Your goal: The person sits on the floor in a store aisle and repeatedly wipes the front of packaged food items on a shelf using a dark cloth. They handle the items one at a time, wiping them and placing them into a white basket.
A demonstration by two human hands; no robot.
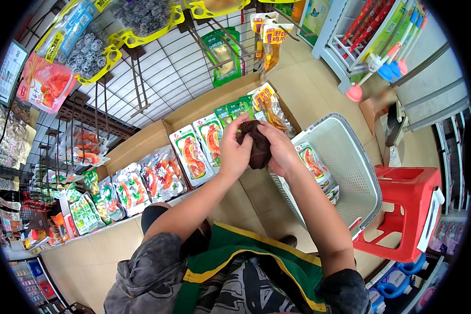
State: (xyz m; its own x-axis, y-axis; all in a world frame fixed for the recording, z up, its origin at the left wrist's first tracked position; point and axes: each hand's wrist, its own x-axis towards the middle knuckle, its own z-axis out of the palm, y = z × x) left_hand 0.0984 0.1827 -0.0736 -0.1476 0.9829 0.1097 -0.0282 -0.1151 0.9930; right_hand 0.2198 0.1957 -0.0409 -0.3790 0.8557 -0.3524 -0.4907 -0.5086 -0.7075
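A crumpled dark brown cloth (260, 152) is bunched between my two hands, in front of my body. My left hand (235, 151) grips its left side, with the thumb on top. On the other side my right hand (279, 148) closes around it. Just beyond them lies a long cardboard box (130, 148) holding vacuum-packed snacks. White-and-green packs (191, 155) stand to the left of my hands, and a pack of chicken feet (270, 106) leans at the box's right end. Below my right forearm, a white plastic basket (345, 157) holds several similar packs (313, 163).
A wire grid rack (168, 59) with protruding metal hooks (139, 84) rises behind the box, with bagged snacks hanging. A red plastic stool (408, 204) stands right of the basket. Plungers (384, 72) hang from a shelf at upper right. Blue bottles (394, 280) sit at lower right.
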